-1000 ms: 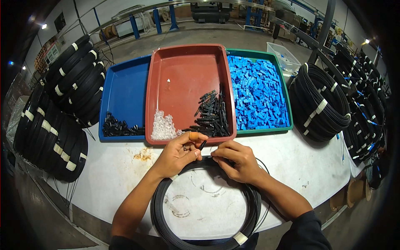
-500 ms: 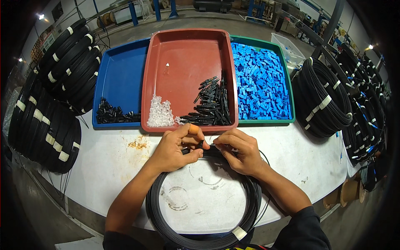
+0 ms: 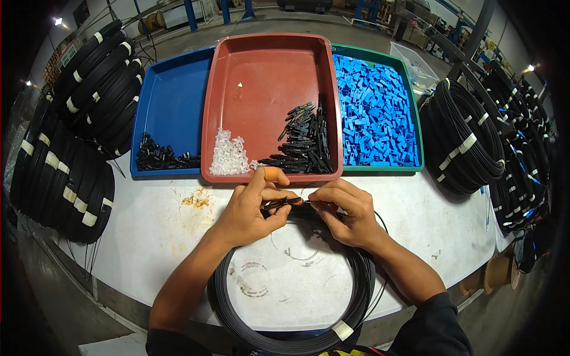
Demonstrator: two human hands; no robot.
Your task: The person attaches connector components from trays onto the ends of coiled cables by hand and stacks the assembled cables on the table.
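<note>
Fingers (image 3: 279,194) pinching black connector (image 3: 284,203), cable coil (image 3: 356,296) beneath, red tray (image 3: 261,71) behind

Black cable coil (image 3: 237,314) (white-taped), red tray (image 3: 270,65)

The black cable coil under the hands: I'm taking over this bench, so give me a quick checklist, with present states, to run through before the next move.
1. Cable end held by both hands: ok. Left hand and right hand pinch a small black part between them above the black cable coil.
2. Coil bound: ok. A white tape band wraps its near side.
3. Black connectors in the red tray: ok. A pile lies close by.
4. White clips in stock: ok, beside that pile.
5. Blue parts in the green tray: ok, plenty.
6. Part fully seated on the cable: cannot tell, fingers hide it.
</note>
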